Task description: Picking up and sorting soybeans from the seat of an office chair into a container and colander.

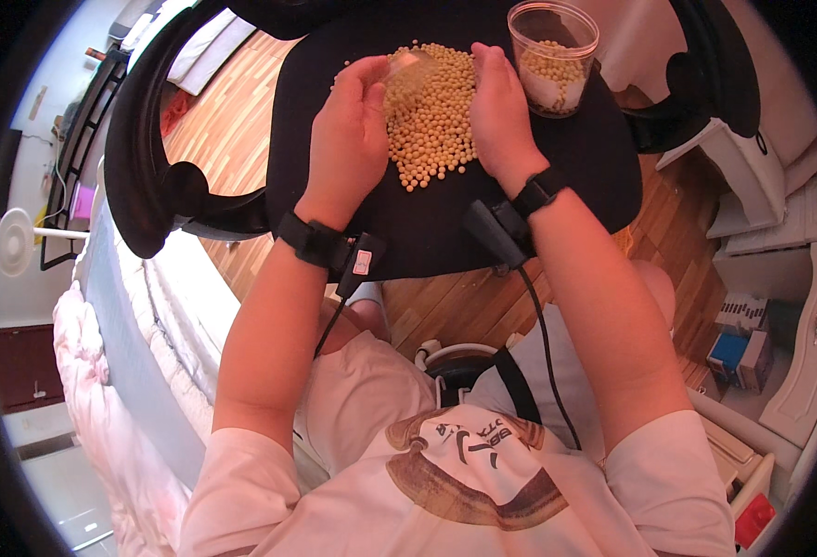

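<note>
A heap of yellow soybeans (433, 130) was spread on the black chair seat (557, 190), flanked by the left hand (350, 130) and the right hand (504, 116). Both forearms were extended forward, with the palms turned inward and held apart; the right fingers were straightened. Whether a blurred clear object (410, 71) was gripped by the left fingers could not be told. The heap's long axis was directed fore-and-aft, its narrow end pointed bodyward.

Seat (408, 232): black cloth, matt. Tub (557, 23) near seat's right edge: clear plastic, glossy. Beans (431, 139) toward seat's far edge: smooth. Armrest (130, 176): black plastic, smooth, faint sheen. Floor (241, 102): wood, smooth. Shirt (612, 506): white cloth, matt.
</note>
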Demonstrator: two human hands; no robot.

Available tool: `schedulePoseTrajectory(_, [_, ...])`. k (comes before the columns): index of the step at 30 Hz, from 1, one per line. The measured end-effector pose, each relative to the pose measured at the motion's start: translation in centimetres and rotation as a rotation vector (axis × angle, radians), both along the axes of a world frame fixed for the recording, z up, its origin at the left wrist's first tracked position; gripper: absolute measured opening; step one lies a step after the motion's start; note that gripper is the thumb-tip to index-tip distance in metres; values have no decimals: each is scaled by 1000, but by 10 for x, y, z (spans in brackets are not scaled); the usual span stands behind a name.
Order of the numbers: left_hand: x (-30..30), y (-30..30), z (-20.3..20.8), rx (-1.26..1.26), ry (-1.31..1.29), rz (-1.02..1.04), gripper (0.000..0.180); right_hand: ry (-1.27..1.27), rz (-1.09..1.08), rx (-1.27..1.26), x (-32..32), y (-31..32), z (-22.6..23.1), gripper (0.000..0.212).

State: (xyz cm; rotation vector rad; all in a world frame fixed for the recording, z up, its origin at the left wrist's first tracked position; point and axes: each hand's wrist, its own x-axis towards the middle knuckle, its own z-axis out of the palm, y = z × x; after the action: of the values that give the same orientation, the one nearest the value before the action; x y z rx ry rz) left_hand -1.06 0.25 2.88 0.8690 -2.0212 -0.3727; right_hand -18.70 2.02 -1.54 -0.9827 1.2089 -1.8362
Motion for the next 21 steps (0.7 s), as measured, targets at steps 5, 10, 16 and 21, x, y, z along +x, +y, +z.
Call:
schedulePoseTrajectory(5, [4,0,1,-58,28,-60,21,49,-34,26,3,3,5,65])
schedulePoseTrajectory(10, [12,-7,9,-144,75,28,19,44,-35,20,-2,1,-1,64])
schedulePoseTrajectory(16, [54,-42,12,-111,26,338,20,67,-56,48,2,13,14,58])
schedulePoseTrajectory(21, [59,-64,6,-66,-135,467,20,-115,78,178,0,33,37,63])
